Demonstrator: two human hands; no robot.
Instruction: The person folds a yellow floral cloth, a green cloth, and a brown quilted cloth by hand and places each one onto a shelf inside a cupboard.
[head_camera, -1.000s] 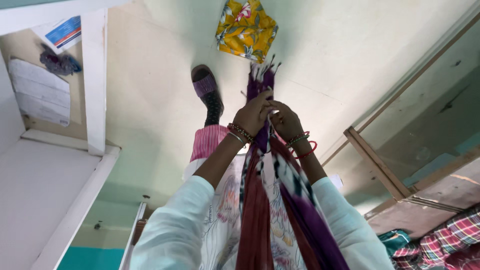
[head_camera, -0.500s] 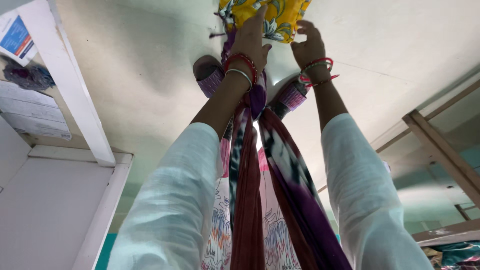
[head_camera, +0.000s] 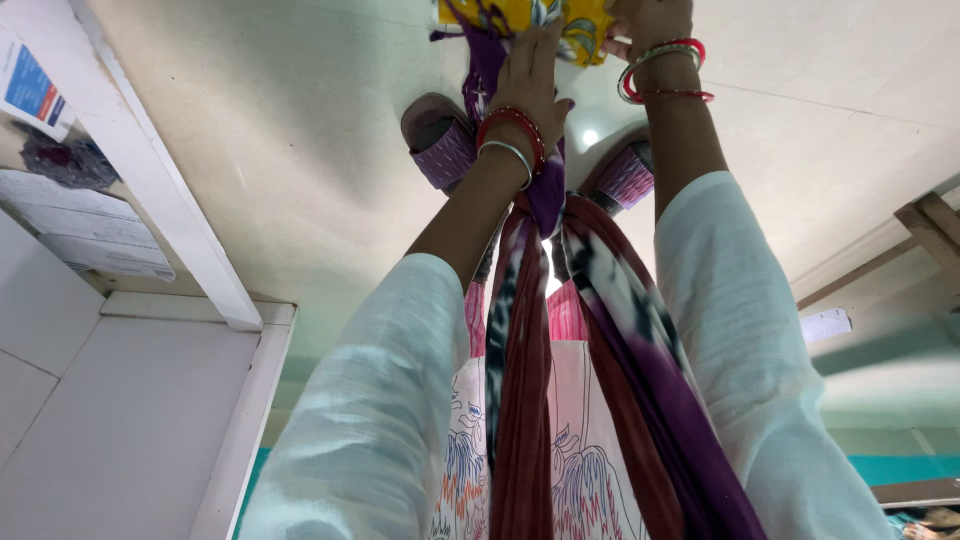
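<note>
The left hand (head_camera: 535, 70) is lying flat, fingers stretched out and together, pressing on the lower edge of a yellow flowered cloth (head_camera: 525, 15) at the top centre of the frame; it is touching the cloth rather than closing around it. The right hand (head_camera: 650, 20) is reaching to the same cloth just to the right, at the very top edge of the frame, and its fingers are cut off there, so I cannot tell whether it is gripping or only touching. Red and silver bangles (head_camera: 515, 135) are sitting on the left wrist and red bangles (head_camera: 665, 70) on the right.

A purple and maroon scarf (head_camera: 530, 330) is hanging from the person's neck down the middle of the frame, its fringed purple end (head_camera: 485, 55) lying beside the left hand and touching the yellow cloth. Both arms are wearing pale white sleeves (head_camera: 380, 400).

Below the hands, two feet in purple-strapped sandals (head_camera: 440, 150) are standing on the pale floor (head_camera: 300, 130), one to the left of the scarf and one to the right. A white post (head_camera: 165, 190) is running diagonally through the upper left of the frame, with papers (head_camera: 30, 85) at the far left edge
</note>
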